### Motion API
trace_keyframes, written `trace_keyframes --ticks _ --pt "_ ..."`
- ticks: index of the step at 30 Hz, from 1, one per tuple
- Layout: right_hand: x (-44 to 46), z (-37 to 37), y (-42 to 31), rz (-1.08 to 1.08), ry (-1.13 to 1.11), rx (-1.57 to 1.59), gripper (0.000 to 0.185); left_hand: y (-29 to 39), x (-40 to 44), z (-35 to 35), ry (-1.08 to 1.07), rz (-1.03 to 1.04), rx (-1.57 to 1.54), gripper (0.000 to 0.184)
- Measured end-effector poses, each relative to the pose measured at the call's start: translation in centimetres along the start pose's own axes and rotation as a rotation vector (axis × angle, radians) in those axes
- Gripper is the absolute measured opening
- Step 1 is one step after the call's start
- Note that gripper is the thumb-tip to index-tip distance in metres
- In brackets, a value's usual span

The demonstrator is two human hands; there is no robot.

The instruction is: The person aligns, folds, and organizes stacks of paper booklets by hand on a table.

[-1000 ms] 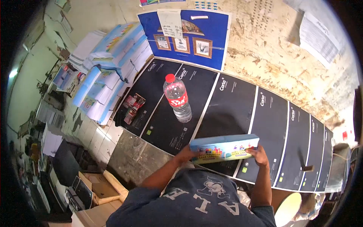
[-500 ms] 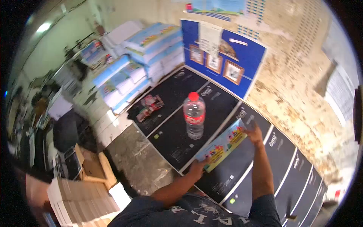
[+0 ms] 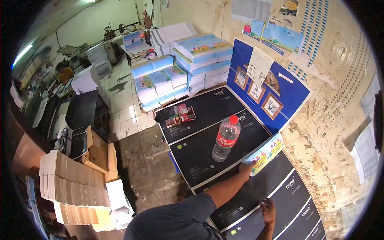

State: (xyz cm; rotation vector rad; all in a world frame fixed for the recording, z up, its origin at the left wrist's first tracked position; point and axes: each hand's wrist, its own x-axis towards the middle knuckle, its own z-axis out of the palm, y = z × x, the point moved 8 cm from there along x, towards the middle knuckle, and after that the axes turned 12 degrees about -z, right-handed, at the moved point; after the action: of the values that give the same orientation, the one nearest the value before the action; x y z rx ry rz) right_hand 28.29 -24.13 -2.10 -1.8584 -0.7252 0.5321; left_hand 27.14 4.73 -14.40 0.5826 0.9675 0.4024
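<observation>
My left hand [image 3: 247, 169] reaches forward and grips the near left end of a colourful printed sheet [image 3: 265, 156] with cartoon figures and yellow lettering. The sheet is tilted above the black boxes, close to the lower edge of the blue board. My right hand [image 3: 268, 210] is nearer to me over the black boxes, apart from the sheet. Its fingers are loosely bent, and I see nothing in them. Left of the sheet, a clear plastic bottle [image 3: 226, 140] with a red cap and red label stands upright on the black surface.
Black boxes marked Carta [image 3: 200, 150] form the work surface. Small red packets [image 3: 180, 115] lie at its far left. Behind are stacks of printed sheets [image 3: 200, 60] and a blue board [image 3: 270, 86] with pictures against the wall. Bundled brown-edged paper [image 3: 74, 180] stands at lower left.
My right hand has let go of the printed sheet and drawn back towards me. My left hand has carried the sheet forward to the right, towards the blue board. The view has shifted.
</observation>
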Motion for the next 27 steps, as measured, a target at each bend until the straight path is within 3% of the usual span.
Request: trace_keyframes --ticks 3,6,7,9,10,13,15,16,17,19,21,25,26,27 --pt "-1.9 -0.6 1.3 -0.041 -0.048 -0.069 0.041 1.2 -0.6 1.5 -0.17 0.011 -0.033 0.054" --pt "-3.6 -1.1 0.7 -0.063 0.034 -0.105 0.04 3.5 -3.1 1.3 -0.276 0.193 0.044 0.065" --pt "-3.6 -1.1 0.9 -0.02 0.074 -0.107 0.039 1.4 -1.8 -0.7 -0.144 0.06 0.215 0.071" --pt "-3.2 1.4 -7.8 -0.199 0.05 0.189 0.039 6.4 -11.7 -3.3 -0.233 0.075 0.304 0.071" --pt "-3.7 2.6 -12.9 -0.187 0.149 0.254 0.041 7.7 -15.0 -5.9 -0.233 0.037 0.423 0.071" --pt "-6.2 6.7 -31.7 -0.735 -0.02 0.338 0.038 4.8 -15.3 -17.3 -0.398 0.107 0.596 0.065" --pt "-7.4 12.2 -40.3 -0.987 -0.26 0.426 0.038 6.8 -19.4 -26.6 -0.344 0.176 0.764 0.06" --pt "-7.8 15.6 -43.4 -1.063 -0.382 0.474 0.038 8.0 -22.2 -31.6 -0.276 0.112 0.821 0.059" --pt "-7.8 19.4 -45.8 -1.095 -0.477 0.516 0.038 10.1 -24.5 -36.5 -0.201 0.062 0.88 0.059" --pt "-8.1 27.4 -49.8 -1.137 -0.648 0.581 0.039 7.6 -23.1 -50.6 0.077 0.144 1.125 0.059" --pt "-9.0 34.9 -53.5 -1.158 -0.766 0.625 0.039 11.6 -30.1 -58.1 0.19 -0.121 0.8 0.066" --pt "-12.1 46.7 -59.2 -1.164 -0.955 0.706 0.04 6.0 -31.7 -80.4 0.389 0.376 0.44 0.047" --pt "-12.9 48.9 -60.4 -1.175 -0.999 0.734 0.04 5.9 -33.1 -83.1 0.503 0.267 0.321 0.043" --pt "-13.7 50.8 -61.7 -1.177 -1.037 0.763 0.04 10.9 -37.4 -81.3 0.66 0.081 0.582 0.044"
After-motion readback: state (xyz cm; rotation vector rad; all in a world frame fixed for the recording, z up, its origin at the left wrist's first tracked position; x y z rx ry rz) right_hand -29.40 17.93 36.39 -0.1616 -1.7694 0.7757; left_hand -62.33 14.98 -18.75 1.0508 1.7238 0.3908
